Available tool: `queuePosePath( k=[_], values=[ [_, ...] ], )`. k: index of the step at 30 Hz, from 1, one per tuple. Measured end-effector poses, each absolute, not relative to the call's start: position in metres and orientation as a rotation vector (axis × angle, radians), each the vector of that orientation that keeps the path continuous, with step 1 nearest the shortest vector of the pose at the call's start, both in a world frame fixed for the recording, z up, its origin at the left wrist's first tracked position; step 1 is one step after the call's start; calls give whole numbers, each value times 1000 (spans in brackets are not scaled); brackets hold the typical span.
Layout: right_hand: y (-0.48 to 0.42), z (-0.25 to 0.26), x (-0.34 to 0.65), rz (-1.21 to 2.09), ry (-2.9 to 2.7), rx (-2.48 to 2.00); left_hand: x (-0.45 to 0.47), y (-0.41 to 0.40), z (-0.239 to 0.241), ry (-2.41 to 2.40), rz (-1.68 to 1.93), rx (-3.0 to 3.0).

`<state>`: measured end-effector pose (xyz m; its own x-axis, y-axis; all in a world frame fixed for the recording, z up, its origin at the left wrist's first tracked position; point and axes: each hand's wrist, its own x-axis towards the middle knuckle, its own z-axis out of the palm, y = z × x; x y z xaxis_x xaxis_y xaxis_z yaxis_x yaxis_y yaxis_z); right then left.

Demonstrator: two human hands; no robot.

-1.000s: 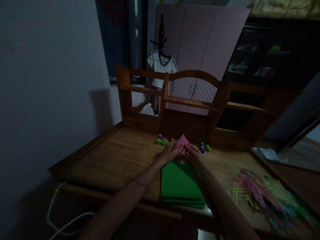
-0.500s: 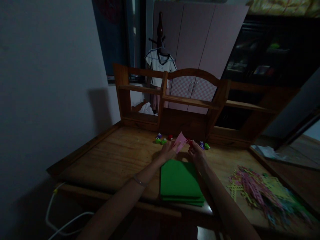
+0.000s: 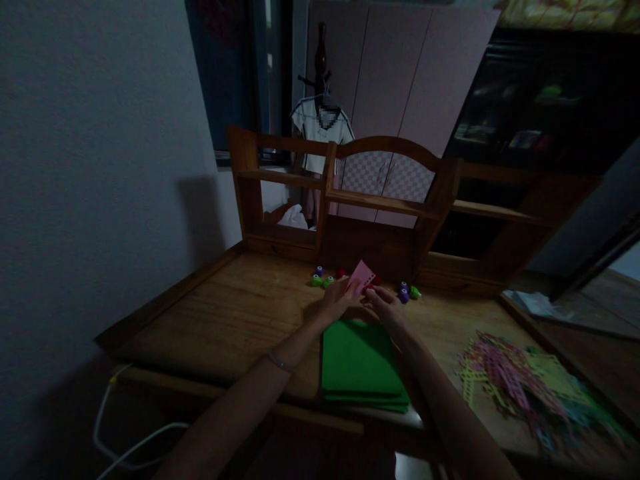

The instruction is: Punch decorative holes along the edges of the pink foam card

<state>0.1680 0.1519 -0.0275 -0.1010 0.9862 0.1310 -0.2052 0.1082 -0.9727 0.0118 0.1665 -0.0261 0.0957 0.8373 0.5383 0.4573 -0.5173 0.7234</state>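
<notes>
Closer now to the pink paper [image 3: 361, 272] than before, my right hand [image 3: 390, 305] is pinching a small red object [image 3: 370, 289] near the holed edge. My left hand [image 3: 338, 300] is holding the paper above the desk [image 3: 240, 307], beyond a green stack [image 3: 360, 360]; colourful strips [image 3: 501, 372] are lying rightward.

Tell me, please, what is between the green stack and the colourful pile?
In the head view, the right forearm and some tabletop lie between the green stack and colourful pile.
</notes>
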Motion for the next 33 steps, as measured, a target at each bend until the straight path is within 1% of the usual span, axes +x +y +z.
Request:
queuePosePath(
  k=[16, 21, 27, 33],
  values=[
    [143, -20, 168, 1198, -1360, -962, 12, 172, -36, 1181, 1399, 2052],
    [146, -26, 168, 1199, -1343, -967, 11, 171, -36, 1120, 1391, 2099],
    [143, -21, 168, 1123, -1377, -975, 11, 174, -39, 1100, 1405, 2118],
    [143, -22, 167, 1139, -1355, -998, 11, 177, -40, 1083, 1395, 2124]
  ],
)
